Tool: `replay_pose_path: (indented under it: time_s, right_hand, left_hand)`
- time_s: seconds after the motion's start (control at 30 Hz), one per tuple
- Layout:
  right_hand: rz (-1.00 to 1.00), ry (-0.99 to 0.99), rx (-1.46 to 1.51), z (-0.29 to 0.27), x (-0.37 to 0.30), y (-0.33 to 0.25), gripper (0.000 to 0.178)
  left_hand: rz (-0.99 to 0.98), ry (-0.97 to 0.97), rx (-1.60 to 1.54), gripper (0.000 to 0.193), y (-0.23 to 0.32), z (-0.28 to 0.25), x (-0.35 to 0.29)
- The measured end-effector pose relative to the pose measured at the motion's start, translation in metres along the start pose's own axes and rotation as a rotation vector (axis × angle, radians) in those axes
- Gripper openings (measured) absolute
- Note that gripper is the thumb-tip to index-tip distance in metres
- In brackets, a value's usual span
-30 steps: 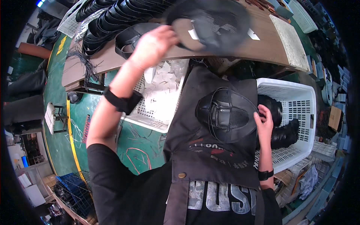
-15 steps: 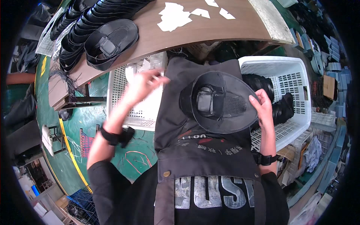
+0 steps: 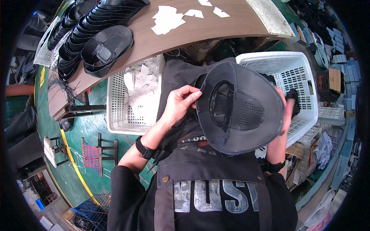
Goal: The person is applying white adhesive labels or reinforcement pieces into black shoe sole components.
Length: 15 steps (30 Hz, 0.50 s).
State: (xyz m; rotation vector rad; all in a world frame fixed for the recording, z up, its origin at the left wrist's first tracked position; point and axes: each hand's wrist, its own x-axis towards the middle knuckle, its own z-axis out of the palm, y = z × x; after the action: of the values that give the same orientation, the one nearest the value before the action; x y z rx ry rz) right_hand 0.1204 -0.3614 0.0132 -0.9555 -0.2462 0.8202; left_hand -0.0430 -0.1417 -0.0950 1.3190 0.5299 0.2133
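A black cap with a broad, curved brim is held up over my lap, its hollow side toward me. An opening and a dotted mesh patch show inside it. My left hand pinches the cap's left edge between thumb and fingers. At the right rim of the brim is my right hand, smeared by motion and partly behind the cap, with its fingers closed on the edge. A dark apron covers my front and lap beneath it.
A brown table stands ahead with white paper pieces, nested black caps and a single cap. One white basket with paper scraps is left; another basket with black items is right. A small stool stands lower left.
My left hand has come from above the left basket to the cap's left edge. The cap has been lifted and tilted, and now looks larger.
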Motion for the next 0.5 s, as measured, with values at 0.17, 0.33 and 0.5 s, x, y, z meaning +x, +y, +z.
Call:
replay_pose_path:
  time_s: [0.17,0.33,0.5]
  right_hand:
    - [0.159,-0.048,0.125,-0.016,0.014,0.040,0.019]
    - [0.343,-0.158,-0.175,-0.018,0.026,0.101,0.019]
    - [0.295,-0.130,-0.281,-0.004,0.026,0.104,0.021]
  left_hand:
    - [0.166,-0.048,-0.056,0.011,0.025,0.015,-0.007]
    - [0.120,-0.032,-0.082,0.010,0.030,0.035,-0.010]
    - [0.252,-0.067,0.177,0.014,0.038,0.038,-0.003]
